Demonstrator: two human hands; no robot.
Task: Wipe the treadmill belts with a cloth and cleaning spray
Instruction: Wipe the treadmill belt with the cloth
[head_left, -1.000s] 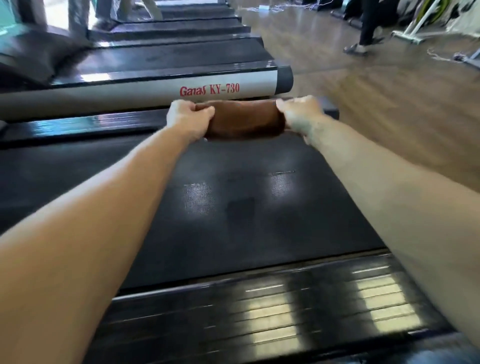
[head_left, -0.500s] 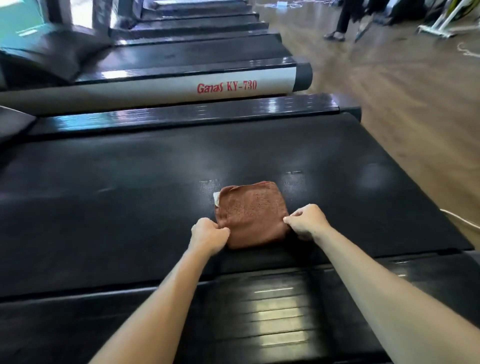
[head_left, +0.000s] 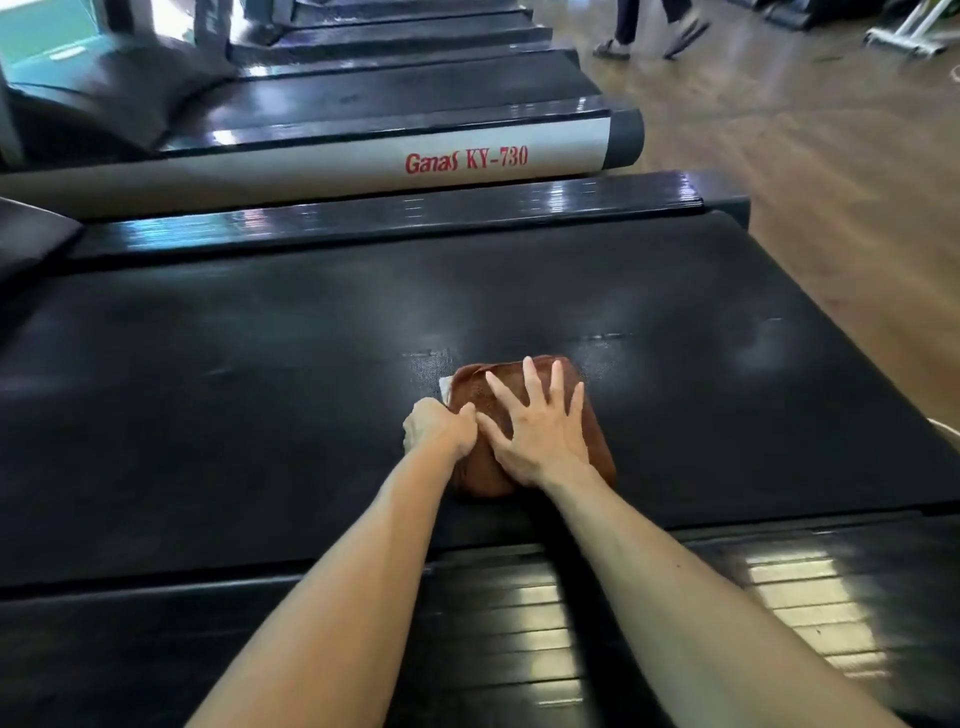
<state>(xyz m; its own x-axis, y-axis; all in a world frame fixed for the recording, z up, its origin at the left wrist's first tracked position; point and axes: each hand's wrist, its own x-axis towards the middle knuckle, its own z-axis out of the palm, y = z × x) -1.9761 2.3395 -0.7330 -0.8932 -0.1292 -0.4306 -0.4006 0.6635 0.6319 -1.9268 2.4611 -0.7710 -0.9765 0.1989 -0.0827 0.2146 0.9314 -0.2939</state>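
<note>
A folded brown cloth (head_left: 530, 431) lies flat on the black treadmill belt (head_left: 260, 395), toward the near edge of the belt and a little right of its middle, with a small pale corner or tag showing at its upper left. The right hand (head_left: 535, 431) rests on top of the cloth with the palm down and the fingers straight and spread wide, pressing it against the belt rather than curling round it. The left hand (head_left: 439, 431) sits at the cloth's left edge, touching the right hand's thumb side, its fingers curled into a fist that grips the edge of the fabric. Both bare forearms reach in from the bottom of the view across the glossy ribbed side rail (head_left: 519, 623) nearest the person. The belt shows dull smears and faint light patches around and beyond the cloth. On the far side of the belt runs a second shiny black rail (head_left: 395, 218). Just past it stands the next treadmill (head_left: 363, 104), whose grey side panel carries red lettering reading "Ganas KY-730", and more treadmills line up behind it. To the right is a wooden floor (head_left: 805, 182), and at the top of the view a person's legs and sandalled feet (head_left: 649, 31) stand on it, well apart from the cloth.
</note>
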